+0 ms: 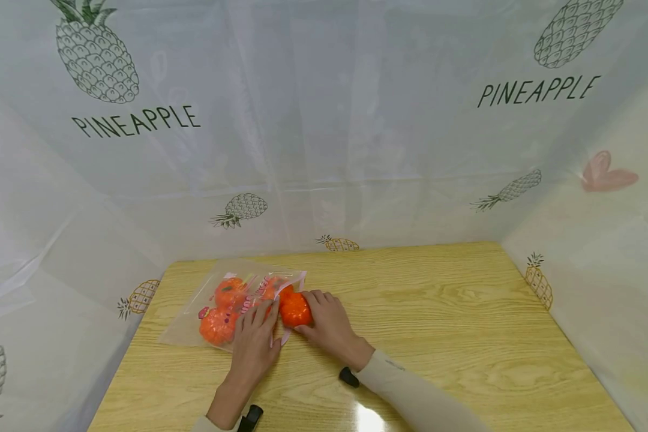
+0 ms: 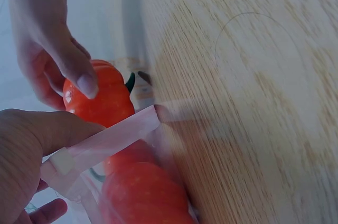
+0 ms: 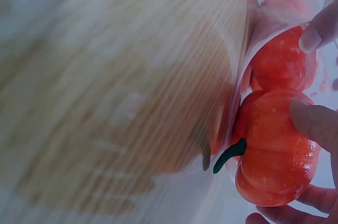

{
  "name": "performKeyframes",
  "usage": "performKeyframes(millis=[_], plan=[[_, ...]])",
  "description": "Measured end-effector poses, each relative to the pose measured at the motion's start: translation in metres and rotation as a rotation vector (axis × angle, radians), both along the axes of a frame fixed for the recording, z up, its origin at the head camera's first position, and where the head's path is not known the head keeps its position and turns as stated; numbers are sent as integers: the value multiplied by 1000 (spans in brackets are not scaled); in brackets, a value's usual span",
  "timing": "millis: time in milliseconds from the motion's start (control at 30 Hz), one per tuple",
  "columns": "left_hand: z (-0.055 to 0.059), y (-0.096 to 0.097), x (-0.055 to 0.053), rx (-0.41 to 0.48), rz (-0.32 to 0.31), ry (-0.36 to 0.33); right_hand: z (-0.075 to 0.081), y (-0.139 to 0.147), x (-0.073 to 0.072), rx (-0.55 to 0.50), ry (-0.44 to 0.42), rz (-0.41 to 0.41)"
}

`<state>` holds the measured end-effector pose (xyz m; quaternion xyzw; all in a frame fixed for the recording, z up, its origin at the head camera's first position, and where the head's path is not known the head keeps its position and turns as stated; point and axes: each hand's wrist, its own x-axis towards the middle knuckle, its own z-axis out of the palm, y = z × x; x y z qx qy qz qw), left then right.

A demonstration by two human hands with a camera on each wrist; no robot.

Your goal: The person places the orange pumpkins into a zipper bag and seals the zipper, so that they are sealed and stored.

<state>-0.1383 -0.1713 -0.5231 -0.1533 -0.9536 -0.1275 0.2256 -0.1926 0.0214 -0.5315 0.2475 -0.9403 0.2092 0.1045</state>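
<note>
A clear plastic zip bag [image 1: 186, 331] with a pink edge lies flat on the left half of the table. Inside it are several orange-red toy pumpkins [image 1: 218, 327]. My left hand [image 1: 255, 343] rests over the bag's mouth; in the left wrist view its thumb pinches the pink zip strip [image 2: 119, 135] beside a white slider [image 2: 62, 161]. Right at that mouth, my right hand [image 1: 332, 325] grips another toy pumpkin [image 1: 295, 309] between thumb and fingers. Its dark green stem [image 3: 231, 155] points sideways in the right wrist view, and its body is up against a bagged pumpkin [image 3: 280, 60].
The wooden table [image 1: 437, 312] stretches away to the right of both hands. A white curtain [image 1: 324, 120] printed with pineapples hangs behind it and along both sides. Black wrist-worn pieces [image 1: 348, 377] sit by the sleeves.
</note>
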Motion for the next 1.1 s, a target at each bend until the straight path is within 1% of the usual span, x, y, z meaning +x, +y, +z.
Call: performKeyframes(millis=[200, 500, 733, 900, 1100], plan=[[0, 1, 0, -9, -3, 0, 0, -10, -2, 6, -14, -5], [1, 3, 1, 21, -24, 16, -1, -21, -8, 5, 20, -25], [1, 2, 0, 11, -16, 10, 0, -25, -10, 12, 10, -42], [0, 0, -1, 2, -9, 2, -1, -24, -9, 20, -1, -44], [0, 0, -1, 3, -9, -2, 1, -19, -4, 7, -10, -46]])
